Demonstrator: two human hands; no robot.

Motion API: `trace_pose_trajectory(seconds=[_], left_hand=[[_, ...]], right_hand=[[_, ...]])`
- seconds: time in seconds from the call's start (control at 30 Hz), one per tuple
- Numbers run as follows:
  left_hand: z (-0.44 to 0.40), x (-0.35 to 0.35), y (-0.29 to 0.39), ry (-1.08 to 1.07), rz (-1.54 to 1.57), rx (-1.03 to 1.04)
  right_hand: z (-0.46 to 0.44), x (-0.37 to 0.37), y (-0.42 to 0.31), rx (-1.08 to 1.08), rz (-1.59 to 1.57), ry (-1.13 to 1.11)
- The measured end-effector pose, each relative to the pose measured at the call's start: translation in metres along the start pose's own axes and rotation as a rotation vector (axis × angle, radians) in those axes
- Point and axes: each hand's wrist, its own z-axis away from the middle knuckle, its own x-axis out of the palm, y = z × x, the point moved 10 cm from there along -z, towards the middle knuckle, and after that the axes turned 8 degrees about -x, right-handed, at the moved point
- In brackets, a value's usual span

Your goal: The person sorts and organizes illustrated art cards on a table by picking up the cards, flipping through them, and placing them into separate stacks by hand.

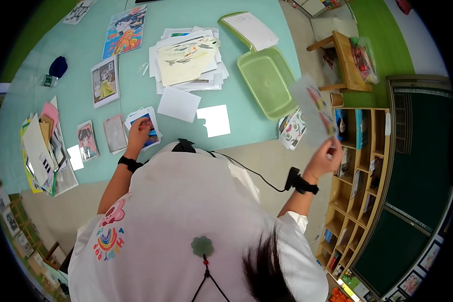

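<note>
My right hand (325, 158) pinches the lower edge of a translucent sheet (311, 108) with coloured marks, held up beyond the table's right edge. Below and left of that sheet, a paper with colourful drawings (292, 130) lies at the table edge near the green basket (268, 83). My left hand (139, 132) rests on a small stack of pictures (153, 132) with a blue one on top, its fingers bent against it; whether they grip a sheet is hidden. Beside that stack lies a pale pink card (116, 133), then a card with a cartoon girl (87, 141).
A big paper pile (186, 60) lies mid-table, with a white sheet (179, 104) before it. Mixed papers (43, 151) are heaped at the left. A green tray (249, 31) bears white paper. Wooden shelves (357, 186) and a stool (337, 60) stand to the right.
</note>
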Motion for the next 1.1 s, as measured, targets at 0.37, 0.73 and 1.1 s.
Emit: trace_pose_trajectory(seconds=[0.37,0.73,1.1], left_hand=[[0.036,-0.052,-0.093,0.062,0.036,-0.172],[0.033,-0.031,-0.057,-0.004,-0.041,-0.208],[0.038,-0.022,-0.079,0.049,-0.075,-0.183]], right_hand=[[0.025,0.041,0.075,-0.338,0.395,-0.269],[0.191,0.154,0.101,-0.119,0.042,-0.753],[0.172,0.192,-0.038,-0.082,-0.543,-0.854]])
